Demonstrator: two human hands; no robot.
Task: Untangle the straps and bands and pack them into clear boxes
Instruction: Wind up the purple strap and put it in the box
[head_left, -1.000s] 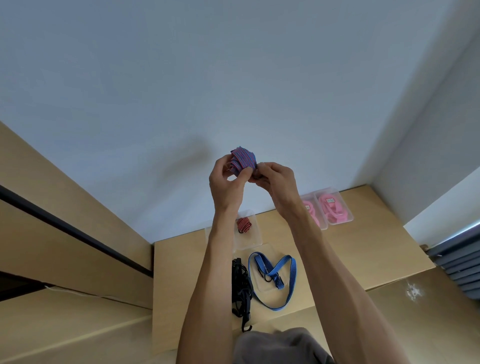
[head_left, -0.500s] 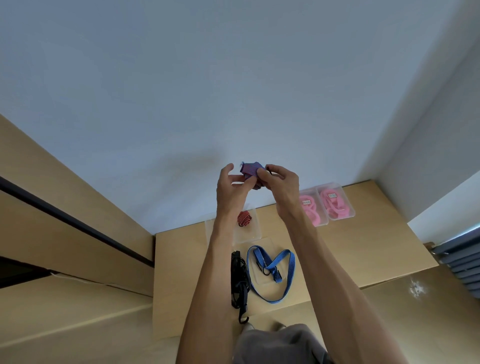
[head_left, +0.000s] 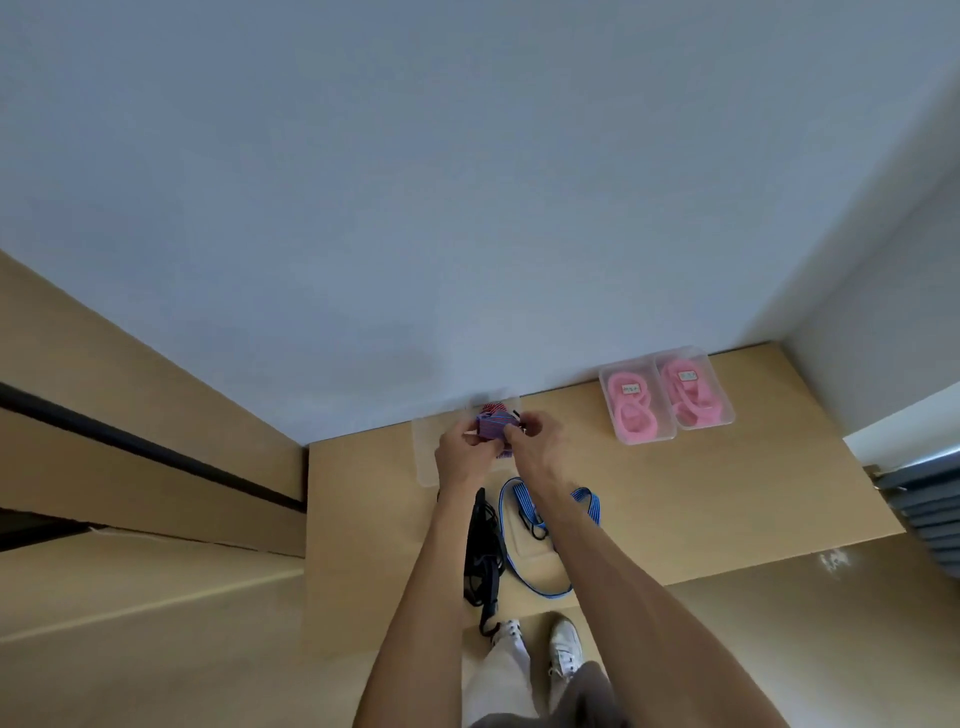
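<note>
Both hands hold a folded purple-and-red striped band (head_left: 492, 425) just above a clear box (head_left: 425, 457) at the table's back edge. My left hand (head_left: 462, 454) grips the band's left side and my right hand (head_left: 535, 441) pinches its right side. A small red striped bundle (head_left: 491, 408) lies in the box behind the band. Nearer me, a blue striped strap (head_left: 535, 571) loops around a clear lid (head_left: 524, 540), and a black strap bundle (head_left: 483, 556) lies to its left.
Two clear boxes (head_left: 665, 400) filled with pink bands stand at the back right of the wooden table (head_left: 727, 493), against the wall. A wooden panel with a dark slot runs along the left. My shoes (head_left: 563, 644) show below the table's front edge.
Both hands have come down from in front of the wall with the striped band, to just over the clear box on the table. The camera has tilted downward.
</note>
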